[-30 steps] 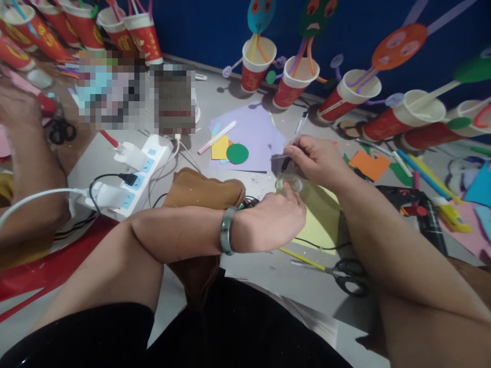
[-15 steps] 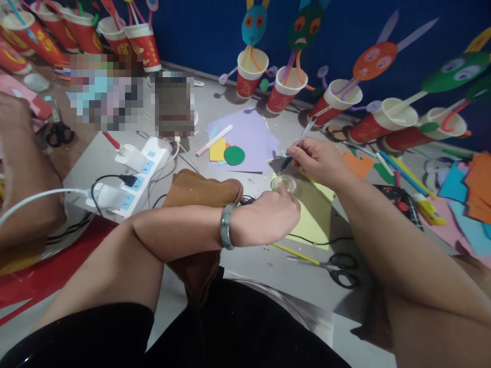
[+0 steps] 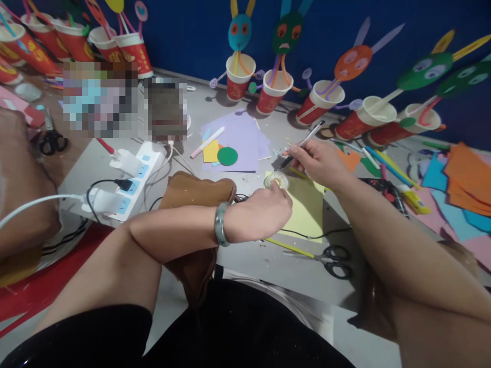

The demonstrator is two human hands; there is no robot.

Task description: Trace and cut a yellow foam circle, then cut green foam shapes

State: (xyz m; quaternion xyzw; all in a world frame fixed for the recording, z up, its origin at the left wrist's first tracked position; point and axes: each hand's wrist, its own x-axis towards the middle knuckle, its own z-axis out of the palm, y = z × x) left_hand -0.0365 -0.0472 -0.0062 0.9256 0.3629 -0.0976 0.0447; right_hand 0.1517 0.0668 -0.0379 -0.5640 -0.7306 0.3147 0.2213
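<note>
My left hand [image 3: 261, 212], with a green bangle [image 3: 221, 225] at the wrist, reaches over a sheet of yellow paper [image 3: 305, 214]. Its fingertips press on a clear, round, ring-like object [image 3: 282, 180] at the paper's upper left; whether this is a tape roll or a lid I cannot tell. Just above, my right hand [image 3: 316, 159] grips a pen [image 3: 307, 138] between thumb and fingers. The pen slants, its dark lower end close to the clear object's rim; contact with the paper cannot be made out.
Black-handled scissors [image 3: 335, 260] and a brown pouch [image 3: 195, 191] lie near my arms. A power strip [image 3: 143, 174] is at left, beside another person's arm [image 3: 28, 184]. Purple paper [image 3: 245, 143] bears a green oval [image 3: 227, 156]. Red cups [image 3: 238, 84] with paper figures line the back.
The whole view has shifted slightly, so most things sit further left. Both hands keep nearly the same places, the left on the clear round object, the right on the pen.
</note>
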